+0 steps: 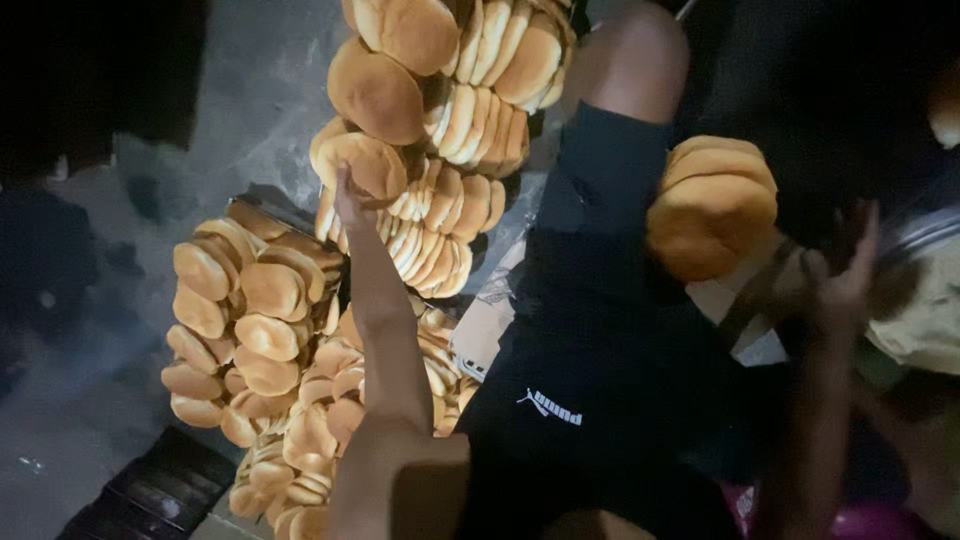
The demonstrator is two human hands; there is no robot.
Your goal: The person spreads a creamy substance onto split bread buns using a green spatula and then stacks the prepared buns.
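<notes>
The left hand [350, 200] reaches into the heap of round golden buns [400, 230], fingertips pressed on one bun [365, 165] at its near edge — light, soft, easily dented, best cupped around the rim — while the right hand [835, 285], beside a separate bun stack [712, 205], is spread and holds nothing.

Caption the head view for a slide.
Left hand reaches into piled round buns; right hand is raised beside a separate bun stack.

floor [250, 90]: grey concrete | light: dim, dark corners | dark crate [150, 495] lower left
</notes>
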